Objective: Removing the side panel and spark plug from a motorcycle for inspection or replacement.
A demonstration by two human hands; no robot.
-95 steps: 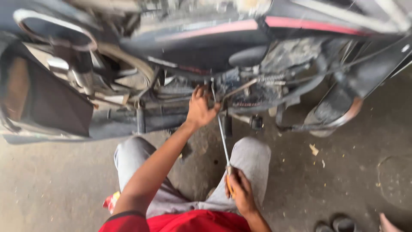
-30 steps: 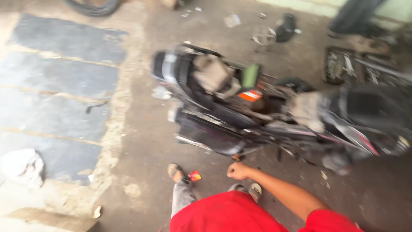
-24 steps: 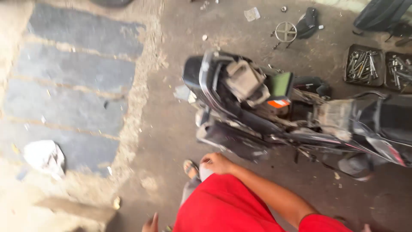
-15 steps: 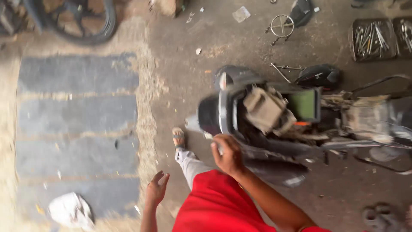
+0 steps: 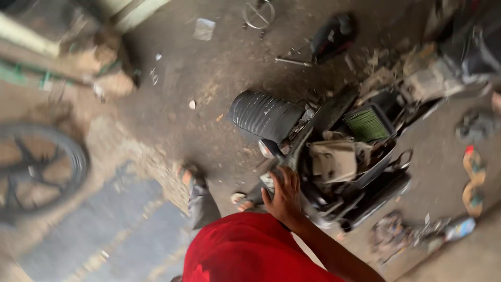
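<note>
Change since earlier: half a second ago our left hand hung open below the motorcycle; it is now out of view, and the view has swung so the motorcycle lies right of centre.
Right hand: our right hand [image 5: 284,197] rests on the rear body of the motorcycle [image 5: 334,162], fingers curled over a dark edge; motion blur keeps us from telling whether they grip it or only press on it.
Left hand: we cannot see it.
Near obstacles: our red shirt [image 5: 250,250] fills the lower centre; our feet in sandals [image 5: 192,175] stand just left of the machine.
Motorcycle: it lies stripped, a ribbed black seat [image 5: 266,112] at its left end and a green filter panel [image 5: 366,124] beyond the hand.
Open room: bare concrete floor [image 5: 209,94] spreads left and beyond the seat.
Right edge: a plastic bottle [image 5: 459,228] and small debris lie near the machine.
Far left: a loose wheel [image 5: 39,169] lies well apart.
Far top: a black part [image 5: 331,36] and a metal ring [image 5: 258,13] lie on the floor.
</note>
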